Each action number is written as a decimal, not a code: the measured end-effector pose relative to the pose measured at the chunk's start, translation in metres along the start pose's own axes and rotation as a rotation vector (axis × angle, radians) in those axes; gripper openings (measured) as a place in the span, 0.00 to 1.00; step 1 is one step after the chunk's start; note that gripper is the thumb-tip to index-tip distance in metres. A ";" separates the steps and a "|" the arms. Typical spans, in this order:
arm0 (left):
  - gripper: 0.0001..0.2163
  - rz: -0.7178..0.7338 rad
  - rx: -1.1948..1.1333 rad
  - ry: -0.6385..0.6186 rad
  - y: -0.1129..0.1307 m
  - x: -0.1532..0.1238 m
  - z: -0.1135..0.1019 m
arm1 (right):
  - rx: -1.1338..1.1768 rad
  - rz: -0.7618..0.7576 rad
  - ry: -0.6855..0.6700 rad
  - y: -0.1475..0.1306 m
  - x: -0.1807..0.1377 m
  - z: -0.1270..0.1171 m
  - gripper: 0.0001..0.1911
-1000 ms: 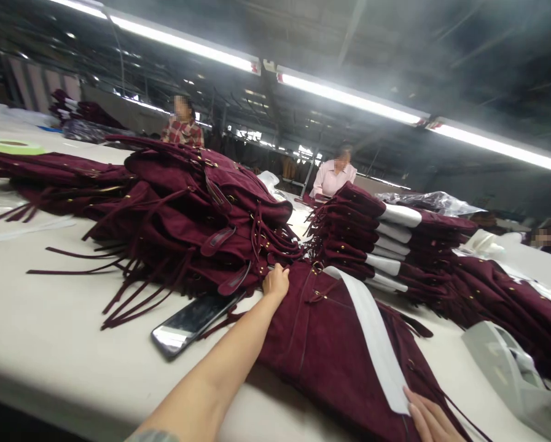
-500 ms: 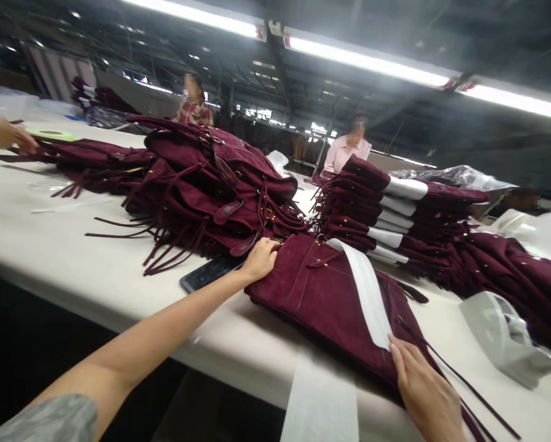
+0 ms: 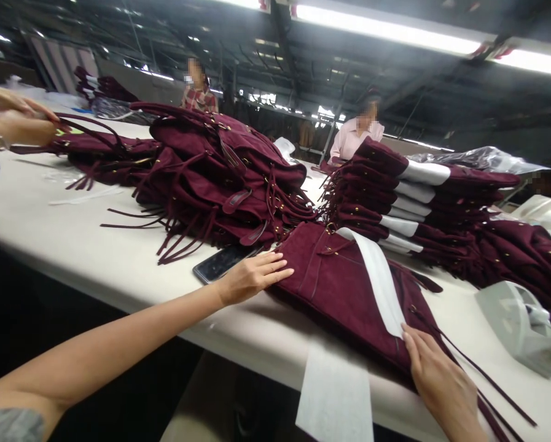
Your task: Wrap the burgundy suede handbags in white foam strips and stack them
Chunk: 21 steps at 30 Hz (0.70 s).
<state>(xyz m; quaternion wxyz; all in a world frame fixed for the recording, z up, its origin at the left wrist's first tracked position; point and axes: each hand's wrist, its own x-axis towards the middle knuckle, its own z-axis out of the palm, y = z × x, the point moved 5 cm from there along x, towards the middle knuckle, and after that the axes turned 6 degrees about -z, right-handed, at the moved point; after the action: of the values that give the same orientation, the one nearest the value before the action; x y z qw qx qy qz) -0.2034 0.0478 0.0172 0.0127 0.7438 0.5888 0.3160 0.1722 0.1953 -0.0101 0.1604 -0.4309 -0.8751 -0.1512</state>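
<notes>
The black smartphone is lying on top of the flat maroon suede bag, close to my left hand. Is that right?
Not quite. The black smartphone is close to your left hand, but it lies on the white table beside the flat maroon suede bag, not on top of it. The head view shows this.

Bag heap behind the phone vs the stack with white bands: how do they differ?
The heap is jumbled, its bags tilted, with straps and fringe trailing onto the table; the stack lies flat and layered. The stack's bags each carry a white band; the heap's bags show none. Both are burgundy with gold-coloured studs.
</notes>
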 end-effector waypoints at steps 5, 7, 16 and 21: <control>0.30 -0.030 -0.044 -0.090 -0.012 -0.006 0.028 | -0.055 0.073 -0.095 -0.004 0.003 -0.005 0.24; 0.36 -0.032 -0.039 -0.171 -0.013 -0.007 0.029 | -0.071 0.087 -0.135 -0.005 0.004 -0.006 0.24; 0.34 -0.118 0.089 0.025 -0.008 0.002 0.034 | -0.075 0.097 -0.085 -0.006 0.004 -0.008 0.23; 0.32 -0.314 0.131 0.422 0.005 0.005 0.032 | -0.071 0.103 -0.075 -0.007 0.004 -0.009 0.23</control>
<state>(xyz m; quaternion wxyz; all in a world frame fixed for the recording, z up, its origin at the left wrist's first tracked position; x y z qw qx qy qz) -0.1827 0.0613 -0.0040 -0.1096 0.5603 0.7059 0.4193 0.1660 0.1900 -0.0011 0.1197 -0.4861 -0.8513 -0.1572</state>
